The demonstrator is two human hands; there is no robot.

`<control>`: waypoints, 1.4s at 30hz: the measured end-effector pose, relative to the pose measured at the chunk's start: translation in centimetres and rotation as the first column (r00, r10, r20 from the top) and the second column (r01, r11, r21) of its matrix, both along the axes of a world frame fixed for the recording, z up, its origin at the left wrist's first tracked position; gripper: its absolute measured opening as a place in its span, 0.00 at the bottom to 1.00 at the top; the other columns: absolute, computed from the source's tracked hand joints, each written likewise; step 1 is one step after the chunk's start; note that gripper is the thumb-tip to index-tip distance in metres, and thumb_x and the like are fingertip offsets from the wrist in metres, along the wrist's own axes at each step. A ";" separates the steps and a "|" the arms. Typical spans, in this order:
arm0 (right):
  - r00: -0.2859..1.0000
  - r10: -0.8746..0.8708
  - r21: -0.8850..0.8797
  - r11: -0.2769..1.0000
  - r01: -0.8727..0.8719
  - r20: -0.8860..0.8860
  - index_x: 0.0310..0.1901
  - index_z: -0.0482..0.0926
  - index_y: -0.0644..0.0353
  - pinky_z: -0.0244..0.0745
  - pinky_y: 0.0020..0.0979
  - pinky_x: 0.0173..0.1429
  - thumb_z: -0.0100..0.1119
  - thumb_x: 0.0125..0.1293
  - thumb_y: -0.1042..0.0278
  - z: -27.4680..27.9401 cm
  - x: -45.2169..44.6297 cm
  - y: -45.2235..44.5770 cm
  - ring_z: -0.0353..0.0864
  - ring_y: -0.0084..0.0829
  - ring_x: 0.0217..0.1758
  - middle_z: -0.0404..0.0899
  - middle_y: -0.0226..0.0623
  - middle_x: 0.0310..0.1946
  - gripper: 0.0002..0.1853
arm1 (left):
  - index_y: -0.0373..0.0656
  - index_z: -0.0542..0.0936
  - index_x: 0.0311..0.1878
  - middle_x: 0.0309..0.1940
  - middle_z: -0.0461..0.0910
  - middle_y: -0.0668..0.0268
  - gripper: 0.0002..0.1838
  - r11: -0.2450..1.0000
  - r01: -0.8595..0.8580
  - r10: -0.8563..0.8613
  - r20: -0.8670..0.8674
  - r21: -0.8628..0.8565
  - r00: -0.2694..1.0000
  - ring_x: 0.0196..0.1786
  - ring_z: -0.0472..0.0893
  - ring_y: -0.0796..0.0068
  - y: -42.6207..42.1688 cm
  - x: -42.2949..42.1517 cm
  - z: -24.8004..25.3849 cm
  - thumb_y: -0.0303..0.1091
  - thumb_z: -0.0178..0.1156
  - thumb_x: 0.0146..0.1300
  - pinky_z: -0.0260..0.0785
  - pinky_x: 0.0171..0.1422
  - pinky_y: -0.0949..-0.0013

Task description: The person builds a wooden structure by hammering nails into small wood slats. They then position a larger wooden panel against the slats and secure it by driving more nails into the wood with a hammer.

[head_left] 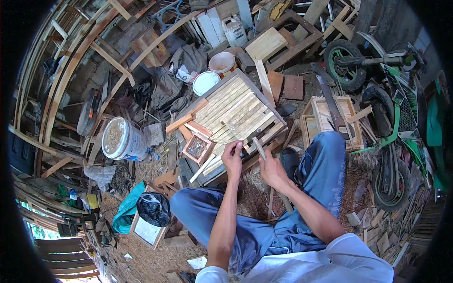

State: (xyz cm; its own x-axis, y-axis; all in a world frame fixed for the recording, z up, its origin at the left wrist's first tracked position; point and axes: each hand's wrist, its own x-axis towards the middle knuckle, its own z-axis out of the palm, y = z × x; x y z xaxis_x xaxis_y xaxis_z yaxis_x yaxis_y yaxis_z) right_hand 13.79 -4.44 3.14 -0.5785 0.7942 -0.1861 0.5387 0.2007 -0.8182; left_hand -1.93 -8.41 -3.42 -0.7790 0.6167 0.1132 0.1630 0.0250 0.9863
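My left hand (232, 160) is closed in a pinch at the near edge of a panel of pale wood slats (231, 111). Whatever sits between its fingertips is too small to make out. My right hand (272, 170) is wrapped round a pale wooden handle (258, 147), which points up and away toward the panel's near right corner. Its far end lies by a dark patch, so I cannot tell what tool it belongs to. The slats lie side by side on a dark low bench (279, 128). Left of my left hand stands a small wooden box (198, 147) with small metal bits inside.
A white bucket (126, 139) stands at the left. Behind the bench are two more tubs, with a white lid (206, 83) on one. A handsaw (332, 106) lies across a wooden crate (311, 127) at the right, near a green motorbike (398, 111). Sawdust and offcuts cover the floor.
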 end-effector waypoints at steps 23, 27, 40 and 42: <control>1.000 0.026 0.056 0.998 -0.027 0.017 0.49 0.69 0.65 0.69 0.61 0.44 0.50 0.73 0.64 1.5 -0.4 -0.1 0.77 0.69 0.43 0.78 0.68 0.33 0.12 | 0.36 0.85 0.42 0.39 0.83 0.60 0.06 0.996 -0.081 0.090 -0.273 0.046 0.958 0.38 0.83 0.68 0.2 1.5 0.8 0.27 0.65 0.63 0.76 0.41 0.70; 0.995 0.102 0.189 0.977 -0.103 0.015 0.49 0.68 0.66 0.70 0.62 0.41 0.50 0.73 0.65 1.9 -0.6 -0.1 0.78 0.69 0.38 0.78 0.68 0.30 0.12 | 0.35 0.84 0.41 0.38 0.83 0.58 0.06 0.990 -0.101 0.125 -0.262 0.101 0.957 0.39 0.84 0.61 0.1 1.7 0.6 0.25 0.64 0.61 0.76 0.46 0.66; 0.959 0.216 0.254 0.932 -0.258 0.181 0.52 0.67 0.68 0.70 0.61 0.42 0.49 0.73 0.68 4.3 -1.2 0.4 0.77 0.71 0.42 0.78 0.71 0.32 0.13 | 0.33 0.83 0.39 0.37 0.82 0.57 0.06 0.976 -0.091 0.143 -0.268 0.195 0.953 0.38 0.83 0.58 -0.3 1.5 0.7 0.23 0.66 0.60 0.75 0.43 0.64; 0.961 0.208 0.265 0.931 -0.251 0.180 0.50 0.67 0.68 0.70 0.61 0.42 0.49 0.73 0.68 5.1 -1.4 0.1 0.77 0.71 0.41 0.77 0.71 0.31 0.12 | 0.33 0.83 0.39 0.36 0.82 0.56 0.06 0.974 -0.093 0.149 -0.275 0.207 0.950 0.38 0.83 0.58 -0.5 1.6 0.8 0.23 0.66 0.59 0.75 0.43 0.63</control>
State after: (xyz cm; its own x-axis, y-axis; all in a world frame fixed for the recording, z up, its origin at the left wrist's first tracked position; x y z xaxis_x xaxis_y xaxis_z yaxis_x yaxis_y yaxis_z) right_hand 12.38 -4.38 8.20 -0.7348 0.6747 -0.0693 0.5591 0.5447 -0.6251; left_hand -0.38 -8.95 -2.61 -0.7632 0.4652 0.4484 0.4474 -0.1201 0.8862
